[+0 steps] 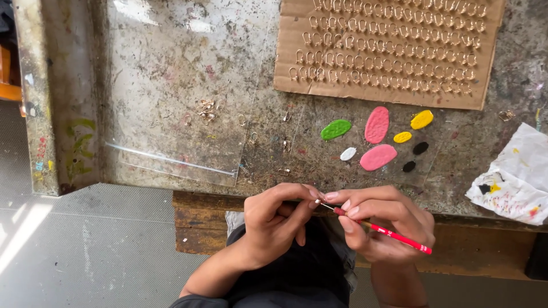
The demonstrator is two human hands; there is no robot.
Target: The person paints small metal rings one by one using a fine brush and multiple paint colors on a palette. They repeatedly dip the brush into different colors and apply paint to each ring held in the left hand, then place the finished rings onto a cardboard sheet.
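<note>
My left hand (pixel 278 219) pinches a tiny piece between thumb and forefinger just off the table's front edge; the piece itself is too small to make out. My right hand (pixel 381 221) grips a thin red paintbrush (pixel 394 234), its tip touching the pinched piece. On the worn table above lie blobs of paint: green (pixel 335 129), pink (pixel 377 124), a second pink (pixel 378 157), yellow (pixel 422 119), white (pixel 347 153) and black (pixel 420 148).
A brown cardboard sheet (pixel 491 34) at the back holds several rows of small metal loops. Loose loops (pixel 205 109) lie on a clear plastic sheet (pixel 171 68) to the left. A paint-stained white paper (pixel 514 177) sits at the right edge. Grey floor lies below.
</note>
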